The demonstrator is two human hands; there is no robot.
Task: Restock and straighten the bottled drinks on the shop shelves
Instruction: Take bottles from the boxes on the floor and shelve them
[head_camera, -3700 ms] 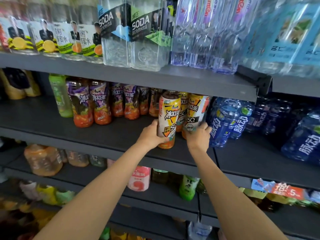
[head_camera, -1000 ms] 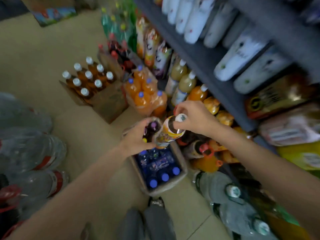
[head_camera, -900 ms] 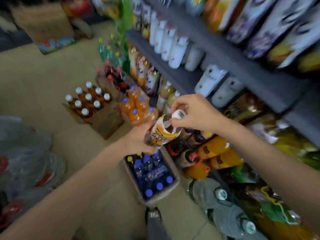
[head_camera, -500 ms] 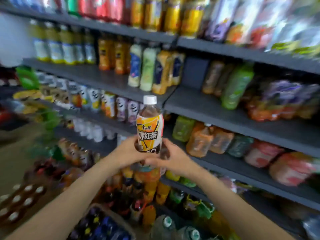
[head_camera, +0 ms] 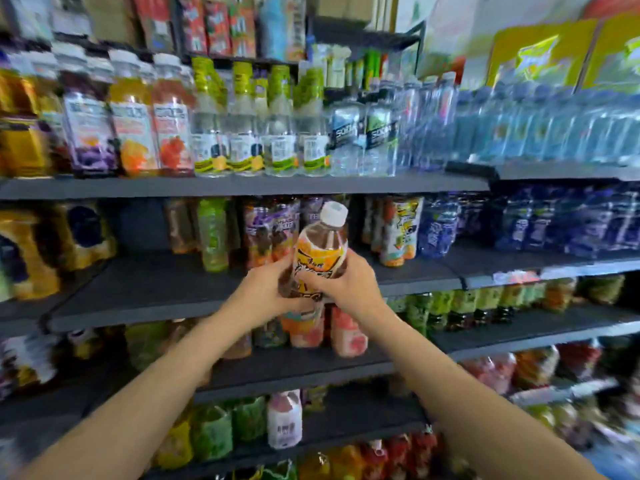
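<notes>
Both hands, left hand and right hand, clasp the white-capped brown iced-tea plastic bottle with orange-yellow label, upright before the dark grey middle shelf. Full, probably heavyish; smooth label likely slippery, so mid-body hold suits.

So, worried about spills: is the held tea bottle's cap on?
On. The tea bottle, gripped by the left hand and right hand, shows its white cap seated on the neck.
</notes>
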